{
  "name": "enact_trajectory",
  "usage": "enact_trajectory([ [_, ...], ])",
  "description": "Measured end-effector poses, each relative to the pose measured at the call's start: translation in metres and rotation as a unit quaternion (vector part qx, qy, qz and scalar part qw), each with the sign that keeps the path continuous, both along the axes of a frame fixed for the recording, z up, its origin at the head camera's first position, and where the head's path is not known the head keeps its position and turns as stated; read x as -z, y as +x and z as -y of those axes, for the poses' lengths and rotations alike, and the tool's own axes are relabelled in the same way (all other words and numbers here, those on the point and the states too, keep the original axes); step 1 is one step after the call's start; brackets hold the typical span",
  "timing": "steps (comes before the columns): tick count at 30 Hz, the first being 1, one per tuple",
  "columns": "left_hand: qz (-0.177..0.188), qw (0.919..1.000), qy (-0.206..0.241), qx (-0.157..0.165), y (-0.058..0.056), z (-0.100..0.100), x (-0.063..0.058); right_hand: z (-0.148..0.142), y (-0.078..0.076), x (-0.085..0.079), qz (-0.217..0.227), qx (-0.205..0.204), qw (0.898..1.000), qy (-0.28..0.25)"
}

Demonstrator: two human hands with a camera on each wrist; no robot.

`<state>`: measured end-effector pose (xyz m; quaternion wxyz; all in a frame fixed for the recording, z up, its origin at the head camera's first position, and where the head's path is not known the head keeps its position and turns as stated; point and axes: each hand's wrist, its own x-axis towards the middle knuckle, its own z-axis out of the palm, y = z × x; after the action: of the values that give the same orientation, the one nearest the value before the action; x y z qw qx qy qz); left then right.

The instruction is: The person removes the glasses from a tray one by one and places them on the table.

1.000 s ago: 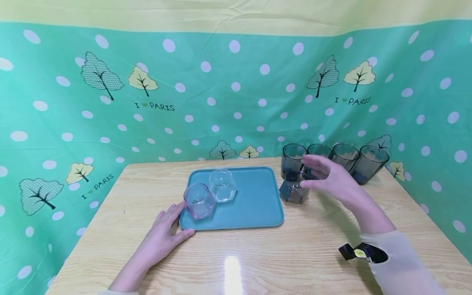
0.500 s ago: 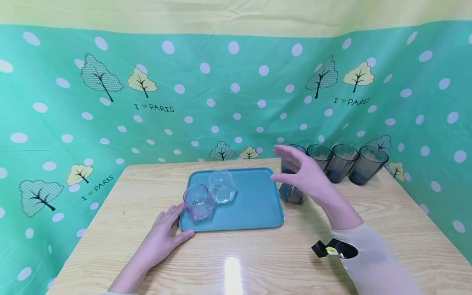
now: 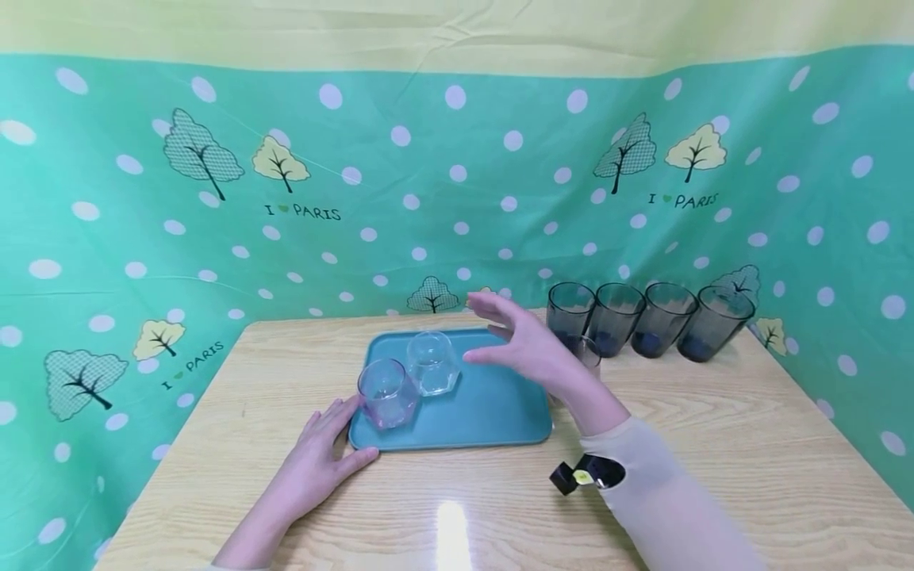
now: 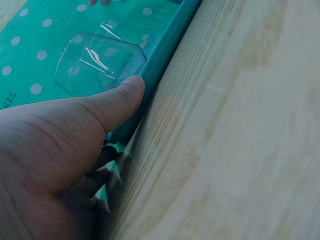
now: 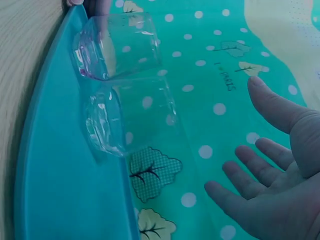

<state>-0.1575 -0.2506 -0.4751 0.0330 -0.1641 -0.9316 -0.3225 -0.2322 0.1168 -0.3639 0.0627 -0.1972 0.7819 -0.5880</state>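
A blue tray lies on the table. On its left half stand a pink-tinted glass and, just behind it, a clear glass, both upright. My left hand rests at the tray's front left corner, thumb on the rim and fingers along the left side, beside the pink-tinted glass. Above the tray's right half hovers my right hand, fingers spread and holding nothing; the right wrist view shows it apart from the clear glass. A short dark glass is mostly hidden behind that hand and wrist.
Several tall dark glasses stand in a row at the table's back right. A green dotted cloth hangs behind and beside the wooden table.
My right hand has moved left from around the short dark glass, across the tray's right edge, to near the clear glass. The left hand keeps its place at the tray.
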Motion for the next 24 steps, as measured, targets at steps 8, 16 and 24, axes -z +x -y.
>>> enact_trajectory([
  [8, -0.005, 1.0, 0.005, 0.002, -0.001, 0.0, 0.001, 0.026, -0.01, 0.014, 0.012, -0.011, 1.0, 0.01],
  [16, -0.006, 1.0, 0.003, 0.002, 0.0, 0.0, 0.002, 0.042, -0.018, 0.038, 0.032, -0.029, 0.999, 0.011],
  [24, -0.011, 0.9999, 0.0, 0.002, 0.0, 0.0, 0.001, 0.049, -0.022, 0.051, 0.029, -0.029, 0.999, 0.027],
])
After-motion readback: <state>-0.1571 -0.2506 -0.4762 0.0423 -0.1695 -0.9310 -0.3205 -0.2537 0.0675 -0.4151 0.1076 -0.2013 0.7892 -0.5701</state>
